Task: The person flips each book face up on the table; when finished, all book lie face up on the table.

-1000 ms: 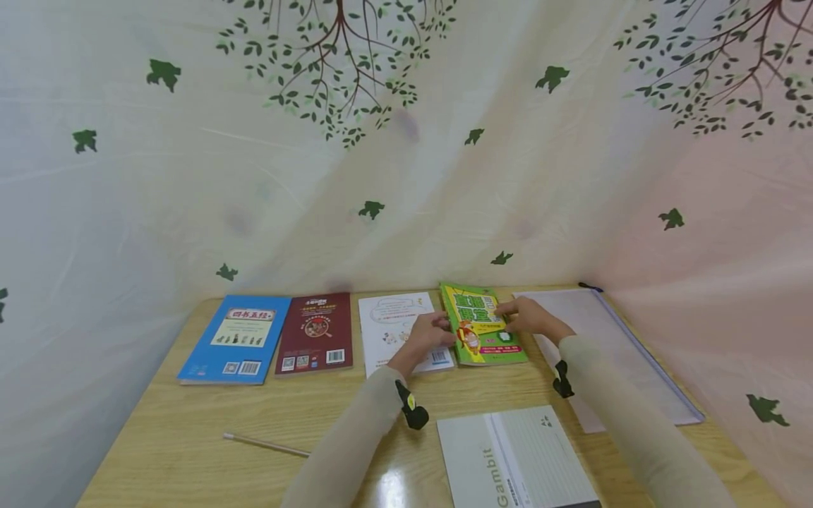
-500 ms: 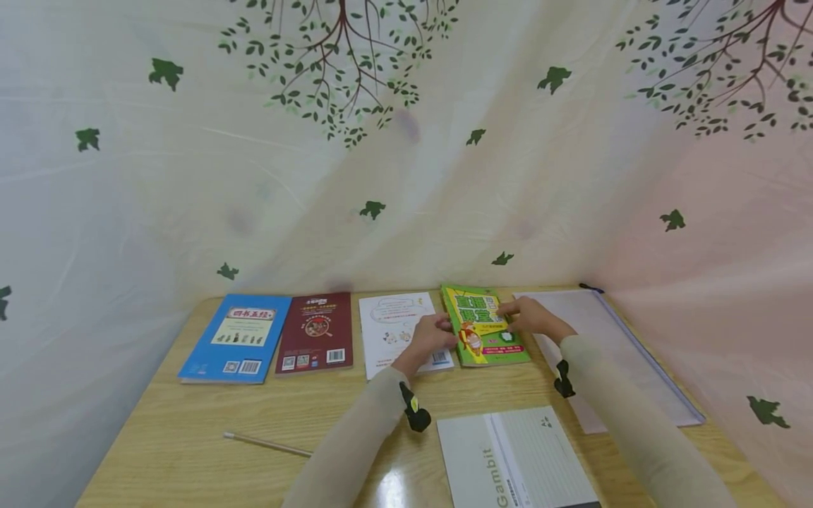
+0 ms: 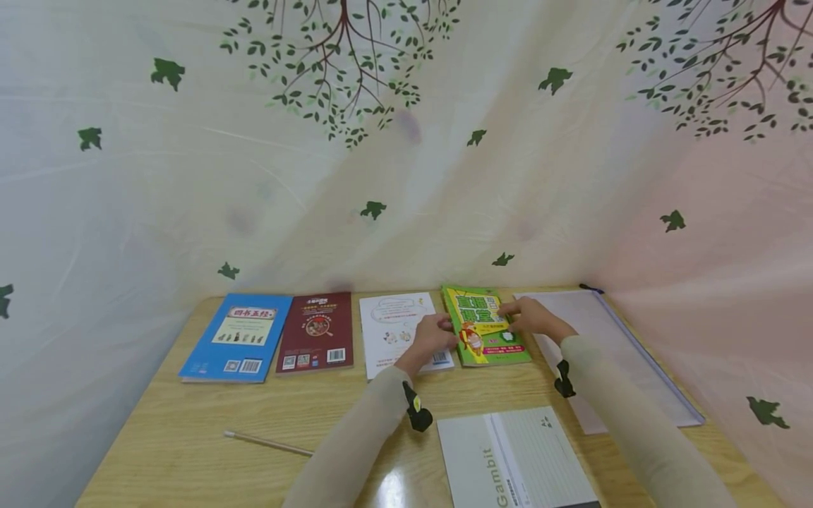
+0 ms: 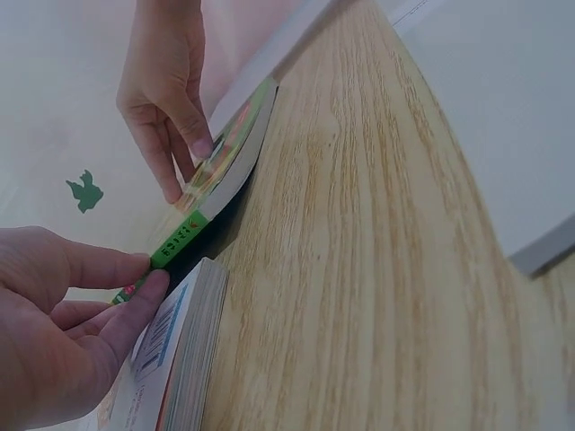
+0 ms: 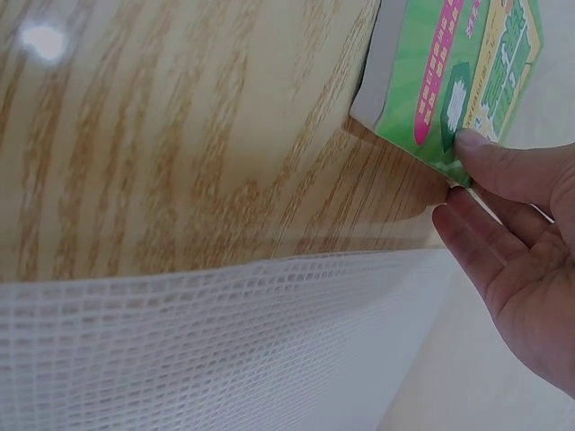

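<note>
Pinching with the fingers of the left hand (image 3: 430, 339) at the spine, and with those of the right hand (image 3: 536, 317) at the opposite edge, a glossy green paperback book (image 3: 471, 340), slightly bowed, toward the far side of the smooth wood-grain counter (image 3: 190, 430). Held between a flat white paperback book (image 3: 386, 335) with thick page block and a translucent, mesh-textured pouch (image 3: 603, 324), beyond a rectangular light-grey ruled notebook (image 3: 514, 455).

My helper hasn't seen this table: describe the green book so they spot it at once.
Along the far edge of the wooden table runs a row of books. At its right end, between the white book and the mesh pouch, is the green book, its bright cover unlike either pale neighbour.
</note>
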A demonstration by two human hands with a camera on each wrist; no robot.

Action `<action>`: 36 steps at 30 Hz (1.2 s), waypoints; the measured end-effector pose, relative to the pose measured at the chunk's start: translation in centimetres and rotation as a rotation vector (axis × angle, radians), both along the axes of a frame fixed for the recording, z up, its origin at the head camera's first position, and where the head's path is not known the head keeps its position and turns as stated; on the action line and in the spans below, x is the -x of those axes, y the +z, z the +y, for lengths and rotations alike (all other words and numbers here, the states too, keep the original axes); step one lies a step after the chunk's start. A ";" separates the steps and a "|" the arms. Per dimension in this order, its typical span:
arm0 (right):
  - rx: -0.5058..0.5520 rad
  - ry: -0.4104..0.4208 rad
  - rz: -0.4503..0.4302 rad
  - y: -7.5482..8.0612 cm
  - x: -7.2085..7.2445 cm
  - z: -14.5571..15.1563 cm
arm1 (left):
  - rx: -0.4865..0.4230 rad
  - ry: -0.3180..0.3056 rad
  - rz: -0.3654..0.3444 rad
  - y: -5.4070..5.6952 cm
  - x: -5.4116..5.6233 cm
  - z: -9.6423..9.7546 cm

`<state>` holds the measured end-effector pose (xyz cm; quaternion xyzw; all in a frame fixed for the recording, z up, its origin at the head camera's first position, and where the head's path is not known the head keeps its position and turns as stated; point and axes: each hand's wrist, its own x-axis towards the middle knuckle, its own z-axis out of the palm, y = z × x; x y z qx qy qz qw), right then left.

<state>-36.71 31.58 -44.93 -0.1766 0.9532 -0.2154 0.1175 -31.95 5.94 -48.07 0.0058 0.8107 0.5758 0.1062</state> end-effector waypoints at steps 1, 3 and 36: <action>0.000 -0.003 -0.002 0.0 0.0 0.0 | 0.006 0.002 0.003 0.0 0.0 0.1; 0.001 -0.008 -0.005 0.0 0.1 0.0 | 0.010 0.008 0.002 0.0 0.0 0.2; 0.034 -0.038 0.002 -0.2 -0.2 0.5 | 0.037 0.028 0.044 0.3 -0.1 0.9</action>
